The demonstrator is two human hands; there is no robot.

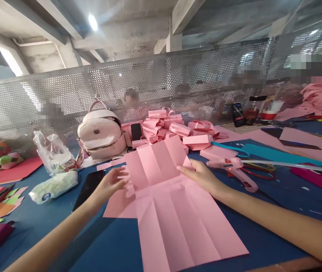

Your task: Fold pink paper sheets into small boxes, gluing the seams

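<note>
A large pink sheet of paper (177,223), creased into long panels with a cross fold, stands partly raised above the blue table. My right hand (200,173) grips its right edge near the cross fold, thumb on the front face and the other fingers partly hidden behind. My left hand (115,183) is at the sheet's left edge with its fingers apart; I cannot tell whether the fingertips touch it. Beneath the sheet, on the left, lies another pink piece of paper (118,206).
Folded pink paper boxes (166,124) are heaped behind the sheet, beside a pale backpack (101,132). A pink glue gun (236,168) lies to the right. On the left are a black phone (88,187), a tissue pack (54,187) and a plastic bag (50,151). A perforated metal screen (149,79) stands behind.
</note>
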